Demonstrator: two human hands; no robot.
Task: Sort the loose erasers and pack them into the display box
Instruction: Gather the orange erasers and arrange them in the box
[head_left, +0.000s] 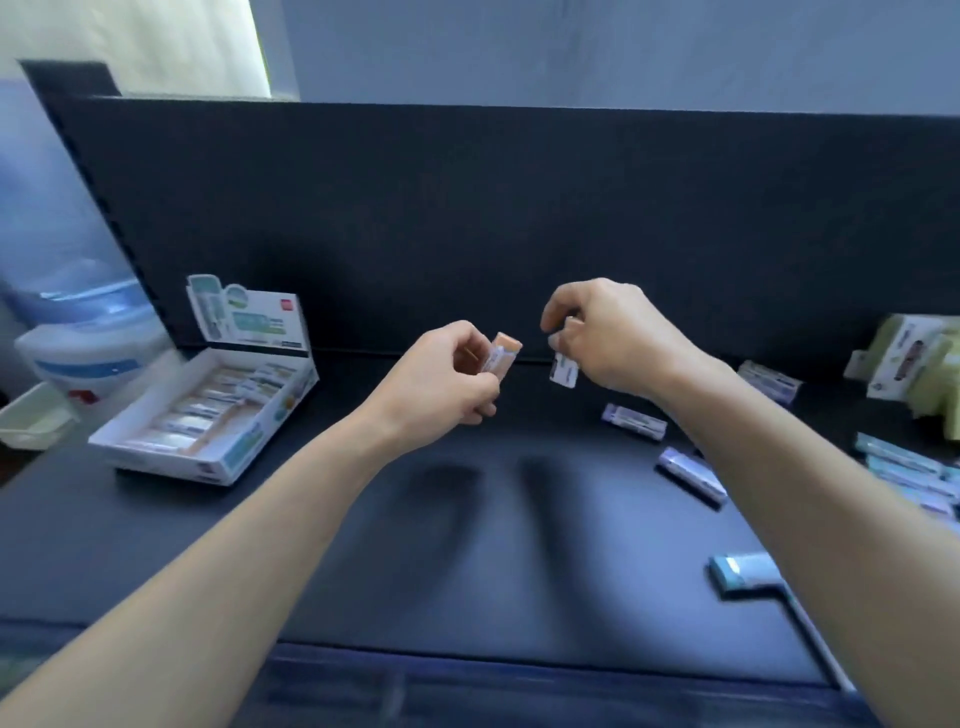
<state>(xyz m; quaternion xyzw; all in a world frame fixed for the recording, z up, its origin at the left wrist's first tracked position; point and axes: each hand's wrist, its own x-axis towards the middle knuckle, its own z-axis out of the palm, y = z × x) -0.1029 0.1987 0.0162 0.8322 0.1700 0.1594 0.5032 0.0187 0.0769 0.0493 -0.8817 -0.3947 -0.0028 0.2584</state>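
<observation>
Just above the dark table (467, 545), the left hand (447, 376) has its fingers curled round an orange eraser (503, 353) and holds it up with the orange end on top. Close on its right, but not touching, the right hand (608, 338) pinches a small white piece (564, 370) that hangs down from the fingertips. It is too blurry to tell if that piece is an eraser or only a paper wrap.

Well off to the left of the left hand sits the display box (166, 462), open, with its lid standing up. A row of erasers (208, 410) already lies inside, so some packing looks done. Part of the box floor shows white, so I think there is room for more.

To the right of the right hand and beside its arm, lots is left. There are two purple erasers (634, 422), one more eraser (769, 382) further back, a blue eraser (743, 571) near the table edge, and a blue-green pile (904, 467). My guess is the job is not yet half done.
</observation>
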